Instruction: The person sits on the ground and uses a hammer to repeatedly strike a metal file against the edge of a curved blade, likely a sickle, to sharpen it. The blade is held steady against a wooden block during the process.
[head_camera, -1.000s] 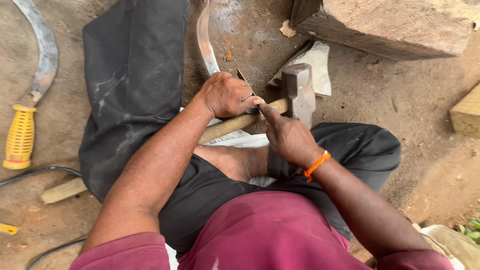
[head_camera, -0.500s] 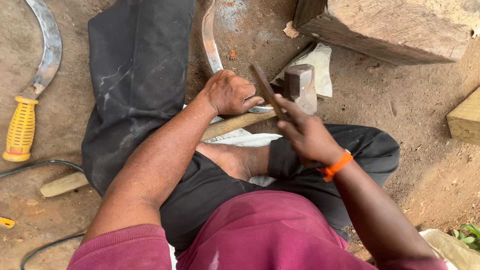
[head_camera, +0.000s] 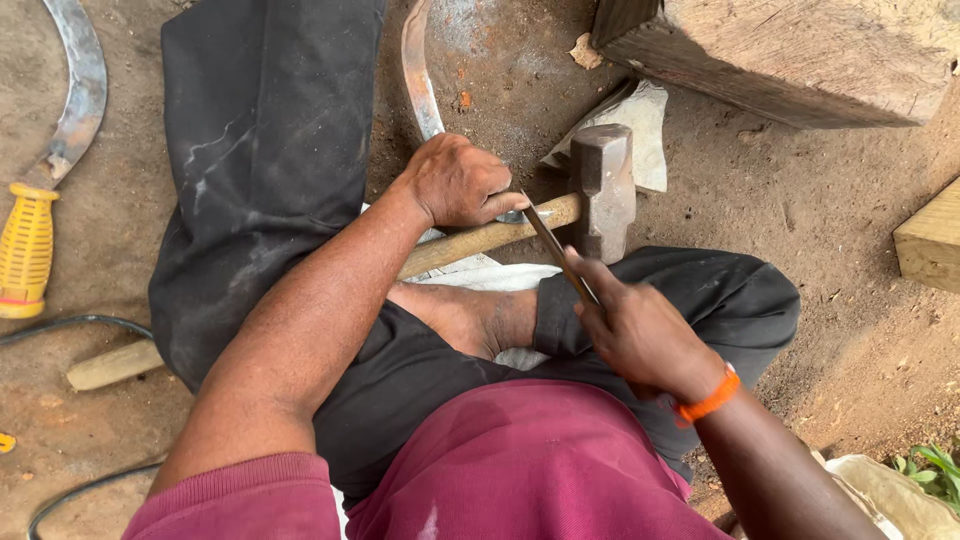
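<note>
Lying far left on the dirt floor (head_camera: 820, 230), a spare sickle with a yellow grip (head_camera: 26, 250) sat well apart from the work. Nearer the middle, the left hand (head_camera: 455, 182) pressed its curled fingers down on a curved sickle blade (head_camera: 418, 75), pinning it over the wooden handle of a sledgehammer (head_camera: 600, 185) that served as an anvil. That blade looked stiff, thin and sharp along one edge, probably light but awkward; the flat back seemed the safe place to hold it. Its arc ran away from the hand toward the far side, with the tip hidden beyond the picture's edge. To the right, the right hand (head_camera: 645, 335) pinched a slim metal file (head_camera: 555, 245) between thumb and fingers, its long axis slanting from near right up to far left, with the tip touching the blade by the left thumb.
</note>
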